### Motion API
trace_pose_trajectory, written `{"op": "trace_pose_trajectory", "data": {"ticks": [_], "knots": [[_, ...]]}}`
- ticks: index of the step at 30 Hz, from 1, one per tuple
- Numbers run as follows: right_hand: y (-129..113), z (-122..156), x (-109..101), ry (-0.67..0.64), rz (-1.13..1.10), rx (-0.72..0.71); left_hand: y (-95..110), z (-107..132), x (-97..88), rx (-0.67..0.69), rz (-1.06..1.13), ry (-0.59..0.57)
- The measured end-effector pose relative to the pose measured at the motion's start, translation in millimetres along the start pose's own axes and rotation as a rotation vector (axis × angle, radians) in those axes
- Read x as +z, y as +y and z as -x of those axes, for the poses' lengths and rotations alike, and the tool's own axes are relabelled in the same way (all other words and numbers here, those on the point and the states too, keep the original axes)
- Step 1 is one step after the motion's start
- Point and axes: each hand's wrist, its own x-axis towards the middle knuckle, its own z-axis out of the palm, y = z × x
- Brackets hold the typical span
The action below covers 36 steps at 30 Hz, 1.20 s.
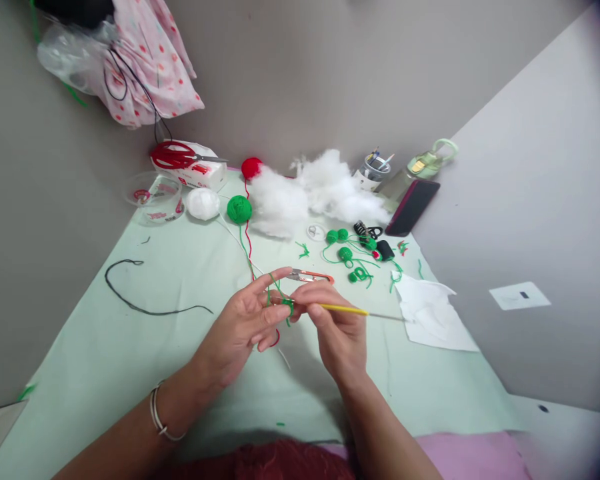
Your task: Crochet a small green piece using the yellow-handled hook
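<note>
My left hand (pixel 240 323) pinches a small piece of green crochet work (pixel 287 305) between thumb and finger, and green yarn runs over its raised index finger. My right hand (pixel 337 327) grips a crochet hook (pixel 345 309) with a yellow handle, its tip end at the green piece. From the left hand, yarn leads back to a green yarn ball (pixel 239 209). A white yarn ball (pixel 203 204) and a red yarn ball (pixel 251 168) lie behind it, their strands also running toward the hand. Just beyond the fingers are orange-handled thread snips (pixel 310 275), partly hidden.
White stuffing (pixel 280 200) is heaped at the back. Several small green crocheted pieces (pixel 345 255) lie right of centre, near a leaning phone (pixel 413 208) and a bottle (pixel 420 167). Red scissors (pixel 175 155) rest on a tissue pack (pixel 207 175). White paper (pixel 430 313) lies at right, a black cord (pixel 130 303) at left.
</note>
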Motion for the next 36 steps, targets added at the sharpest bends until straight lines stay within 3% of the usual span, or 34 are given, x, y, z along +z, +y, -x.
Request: {"op": "trace_pose_trajectory", "data": {"ticks": [6,10,12,16,19,30,33,36], "knots": [[0,-8,-7,0.109,-0.301,0.262,4,0,-5.2,-0.125,0.083,-0.127],[0,-13,-9,0.068,-0.419,0.405,2,0,-4.6,-0.117,0.114,-0.164],[1,-11,-6,0.055,-0.396,0.379,-1,0,-2.0,-0.060,0.075,-0.131],[2,-3,2,0.075,-0.081,0.188,-8,1,4.6,0.127,-0.109,0.067],[4,1,4,0.091,0.050,0.112,-10,2,6.9,0.182,-0.192,0.153],[9,-4,0,0.135,-0.165,0.263,-11,0,1.2,0.170,-0.148,0.131],[9,-2,0,0.131,-0.139,0.229,-9,0,1.9,0.205,-0.146,0.091],[5,0,2,0.099,-0.001,0.103,-8,1,3.8,0.224,-0.156,0.091]]}}
